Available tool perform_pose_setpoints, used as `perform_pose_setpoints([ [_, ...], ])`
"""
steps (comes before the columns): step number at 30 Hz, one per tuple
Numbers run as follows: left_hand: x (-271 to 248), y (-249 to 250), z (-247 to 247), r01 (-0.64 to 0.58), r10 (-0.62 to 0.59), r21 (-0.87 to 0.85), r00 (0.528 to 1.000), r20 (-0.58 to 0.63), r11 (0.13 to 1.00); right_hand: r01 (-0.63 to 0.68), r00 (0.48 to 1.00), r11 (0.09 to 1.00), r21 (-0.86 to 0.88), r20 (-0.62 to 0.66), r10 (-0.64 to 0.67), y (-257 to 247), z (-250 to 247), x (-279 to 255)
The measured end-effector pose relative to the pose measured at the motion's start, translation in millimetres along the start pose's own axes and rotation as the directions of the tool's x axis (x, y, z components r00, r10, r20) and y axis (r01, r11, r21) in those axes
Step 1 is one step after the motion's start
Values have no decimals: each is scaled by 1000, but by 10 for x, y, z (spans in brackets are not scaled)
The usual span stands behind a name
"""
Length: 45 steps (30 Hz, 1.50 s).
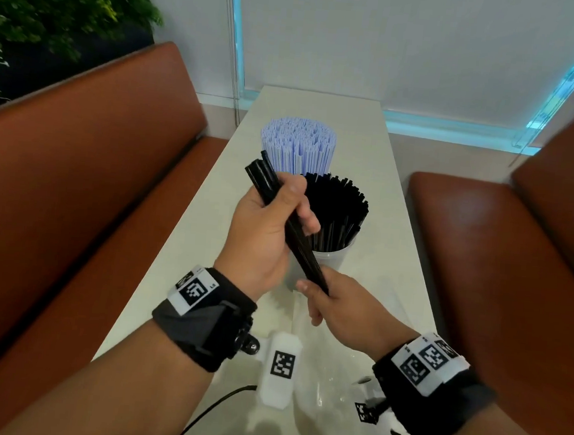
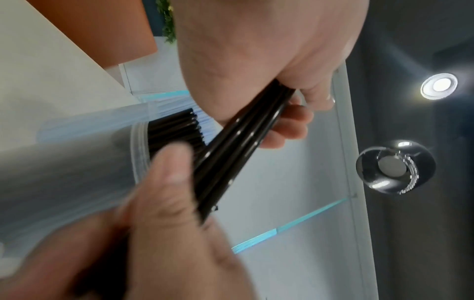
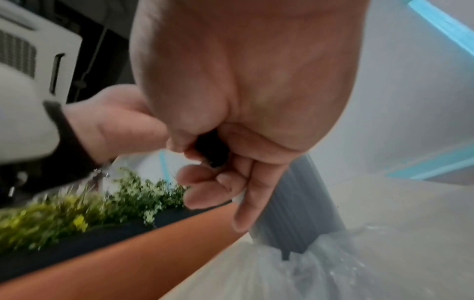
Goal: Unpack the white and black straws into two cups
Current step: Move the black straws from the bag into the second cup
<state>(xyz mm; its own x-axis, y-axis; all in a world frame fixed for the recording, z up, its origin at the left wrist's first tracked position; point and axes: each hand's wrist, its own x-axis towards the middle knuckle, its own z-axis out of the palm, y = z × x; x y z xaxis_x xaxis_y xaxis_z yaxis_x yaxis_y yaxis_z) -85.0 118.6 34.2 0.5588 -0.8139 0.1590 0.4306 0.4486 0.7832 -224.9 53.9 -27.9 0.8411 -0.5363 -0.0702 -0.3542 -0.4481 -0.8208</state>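
Note:
A small bundle of black straws [image 1: 279,213] slants from upper left to lower right above the table. My left hand [image 1: 290,204] grips its upper half, fingers curled round it. Below it, my right hand [image 1: 314,295] pinches the bundle's lower end [image 3: 212,150]. Just behind the hands stands a clear cup [image 1: 332,257] packed with black straws [image 1: 341,208]. Farther back is a tight upright bunch of white straws [image 1: 298,142]; its cup is hidden. In the left wrist view the held straws [image 2: 236,150] run from my left hand [image 2: 295,113] down to the right hand's thumb [image 2: 169,174].
An empty clear plastic wrapper [image 1: 328,375] lies crumpled on the narrow white table [image 1: 386,197] near me. Brown benches flank the table on the left [image 1: 93,167] and right [image 1: 516,252]. A plant [image 1: 55,3] stands behind the left bench.

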Motion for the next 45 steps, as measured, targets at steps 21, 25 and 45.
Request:
perform_pose_setpoints([
  [21, 954, 98, 111, -48, 94, 169, 957, -274, 984, -50, 971, 882, -469, -228, -66, 397, -332, 385],
  [25, 974, 42, 108, -162, 246, 303, 933, -264, 939, -50, 971, 893, -448, -229, -61, 432, -335, 395],
  [45, 704, 41, -161, -244, 128, 887, 969, 210, 392, -91, 975, 891, -444, -223, -11, 377, -342, 379],
])
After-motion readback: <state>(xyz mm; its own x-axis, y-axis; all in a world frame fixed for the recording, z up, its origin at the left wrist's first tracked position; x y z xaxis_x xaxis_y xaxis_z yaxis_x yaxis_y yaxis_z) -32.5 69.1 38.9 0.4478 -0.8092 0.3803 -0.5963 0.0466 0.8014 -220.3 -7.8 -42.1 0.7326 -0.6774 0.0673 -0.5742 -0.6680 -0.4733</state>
